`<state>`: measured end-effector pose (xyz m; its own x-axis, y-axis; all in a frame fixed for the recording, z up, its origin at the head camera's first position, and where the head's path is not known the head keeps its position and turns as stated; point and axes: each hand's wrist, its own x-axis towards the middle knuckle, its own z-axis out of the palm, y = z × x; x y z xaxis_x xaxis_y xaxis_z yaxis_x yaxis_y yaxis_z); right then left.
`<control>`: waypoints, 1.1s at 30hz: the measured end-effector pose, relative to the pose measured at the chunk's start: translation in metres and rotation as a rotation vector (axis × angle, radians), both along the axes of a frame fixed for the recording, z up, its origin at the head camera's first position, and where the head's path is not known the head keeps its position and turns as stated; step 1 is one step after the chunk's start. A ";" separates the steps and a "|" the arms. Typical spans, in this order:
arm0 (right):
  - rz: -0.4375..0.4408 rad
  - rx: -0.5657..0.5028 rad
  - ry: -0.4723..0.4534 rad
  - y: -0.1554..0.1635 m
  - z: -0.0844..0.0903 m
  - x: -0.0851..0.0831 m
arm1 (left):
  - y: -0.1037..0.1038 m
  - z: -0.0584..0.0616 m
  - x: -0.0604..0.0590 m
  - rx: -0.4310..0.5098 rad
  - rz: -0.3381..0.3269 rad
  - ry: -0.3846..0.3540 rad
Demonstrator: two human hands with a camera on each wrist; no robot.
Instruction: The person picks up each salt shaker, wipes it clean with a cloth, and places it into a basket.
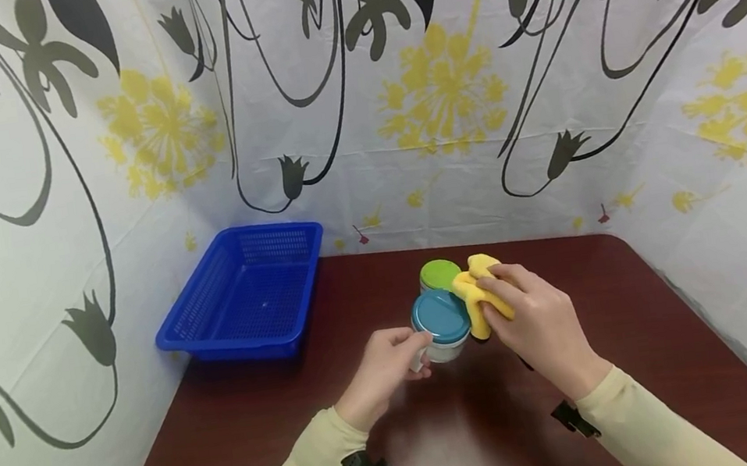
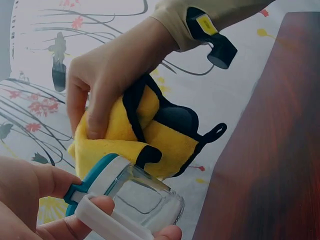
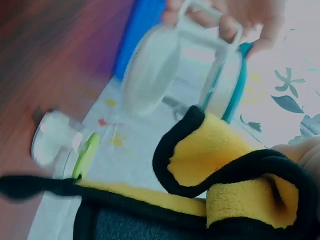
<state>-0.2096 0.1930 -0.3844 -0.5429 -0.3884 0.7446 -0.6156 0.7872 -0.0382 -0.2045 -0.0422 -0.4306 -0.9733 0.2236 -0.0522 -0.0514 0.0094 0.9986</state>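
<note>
Two glass jars stand near the middle of the dark red bench (image 1: 645,355): one with a teal lid (image 1: 440,317) and, touching it at its 12 o'clock, one with a green lid (image 1: 439,275). The left hand (image 1: 384,369) holds the teal-lidded jar from its 8 o'clock; its fingers (image 2: 107,205) curl round the jar's white handle (image 2: 107,220), with the thumb against the lid's rim. The right hand (image 1: 533,314) grips one yellow cloth with black edging (image 1: 479,294), fingers bunched over it, and presses it against the teal lid's 3 o'clock side. The wrist view shows the cloth folded, its dark inner face and a black hanging loop (image 2: 216,131) exposed. One blue slotted basket (image 1: 246,344) sits at the bench's 10 o'clock corner, well apart from the jars. A flowered curtain (image 1: 440,90) surrounds the bench. No writing can be read on jars, cloth or basket.
</note>
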 end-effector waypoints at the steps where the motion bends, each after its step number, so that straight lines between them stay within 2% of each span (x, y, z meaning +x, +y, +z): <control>1: 0.013 0.006 0.005 -0.002 -0.001 0.001 | 0.000 -0.001 0.000 -0.002 -0.001 0.000; 7: 0.114 0.048 0.013 -0.022 -0.005 0.006 | -0.003 -0.002 0.000 -0.014 -0.012 0.003; 19: 0.201 0.074 0.034 -0.038 -0.011 0.007 | -0.005 -0.007 -0.003 0.003 -0.010 0.009; 27: 0.163 0.134 0.009 -0.036 -0.014 0.000 | -0.004 -0.008 0.002 -0.034 -0.005 0.008; 33: 0.069 0.160 -0.001 -0.030 -0.016 -0.012 | -0.001 -0.011 0.003 -0.037 0.000 0.013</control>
